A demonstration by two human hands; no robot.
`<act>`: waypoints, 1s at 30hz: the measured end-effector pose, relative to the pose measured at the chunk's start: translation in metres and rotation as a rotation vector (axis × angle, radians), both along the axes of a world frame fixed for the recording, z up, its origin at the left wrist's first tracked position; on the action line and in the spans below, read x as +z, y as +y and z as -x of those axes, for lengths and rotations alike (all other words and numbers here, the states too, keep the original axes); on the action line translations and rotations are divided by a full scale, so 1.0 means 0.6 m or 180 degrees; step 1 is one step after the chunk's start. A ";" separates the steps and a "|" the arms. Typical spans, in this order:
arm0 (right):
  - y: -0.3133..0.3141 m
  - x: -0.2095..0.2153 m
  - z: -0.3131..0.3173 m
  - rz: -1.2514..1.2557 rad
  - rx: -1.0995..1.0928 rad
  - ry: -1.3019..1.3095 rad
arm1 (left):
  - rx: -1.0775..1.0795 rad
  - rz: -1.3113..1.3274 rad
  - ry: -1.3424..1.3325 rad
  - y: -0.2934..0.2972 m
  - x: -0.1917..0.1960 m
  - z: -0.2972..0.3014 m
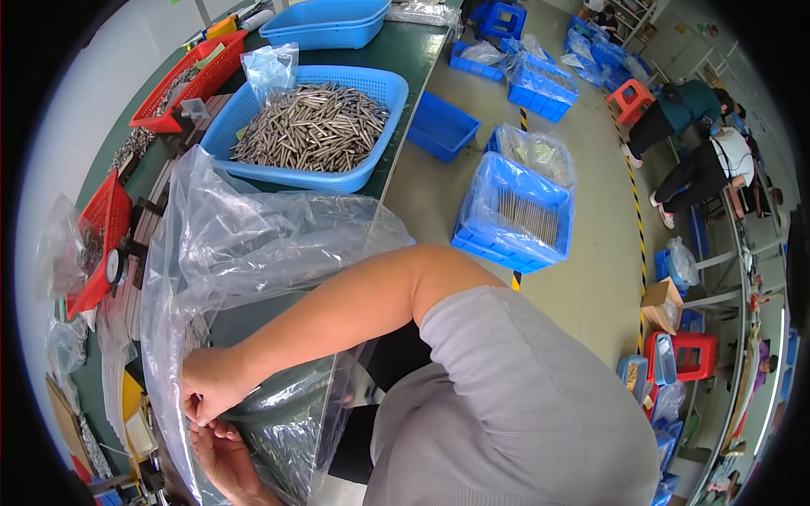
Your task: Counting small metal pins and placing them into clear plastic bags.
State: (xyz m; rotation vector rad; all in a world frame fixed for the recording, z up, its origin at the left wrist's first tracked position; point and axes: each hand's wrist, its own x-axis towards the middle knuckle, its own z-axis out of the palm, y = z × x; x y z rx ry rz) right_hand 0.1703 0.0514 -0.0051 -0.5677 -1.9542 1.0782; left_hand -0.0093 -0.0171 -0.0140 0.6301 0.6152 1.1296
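My right hand [215,384] reaches across the green bench, its fingers pinched together over something too small to make out. Just below it, my left hand [226,464] is turned palm up with curled fingers, its fingertips almost meeting those of the right. Whatever lies between them is hidden. A large clear plastic sheet or bag [261,244] spreads over the bench around both hands. Thin metal rods [196,333] show through the plastic beside my right hand. Beyond my right forearm, a light blue basket [392,93] holds a heap of short metal pins [312,126].
Red baskets [110,215] with small metal parts and a round dial gauge [116,266] line the bench's far side. Stacked blue trays [325,34] stand at its end. Blue crates [515,207] sit on the floor. Two people [704,164] bend over a bench across the aisle.
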 end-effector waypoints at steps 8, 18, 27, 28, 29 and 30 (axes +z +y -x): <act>0.003 0.000 0.000 0.0939 0.0552 0.0105 | 0.0050 -0.0042 0.0011 -0.008 -0.003 0.006; 0.014 -0.018 0.019 -0.0308 -0.0268 0.0310 | 0.0003 -0.0095 -0.0075 0.001 -0.007 0.011; 0.032 0.019 -0.021 0.3932 0.1121 0.2474 | -0.0065 -0.0038 -0.0158 0.002 0.000 0.009; 0.038 0.016 -0.022 0.3570 0.1172 0.1943 | -0.0102 -0.0052 -0.0160 0.002 0.000 0.010; 0.042 0.013 -0.021 0.3198 0.1217 0.1419 | -0.0089 -0.0042 -0.0159 0.002 0.000 0.009; 0.045 0.007 -0.025 0.2739 0.0466 0.0184 | -0.0001 -0.0028 -0.0060 0.001 0.000 0.008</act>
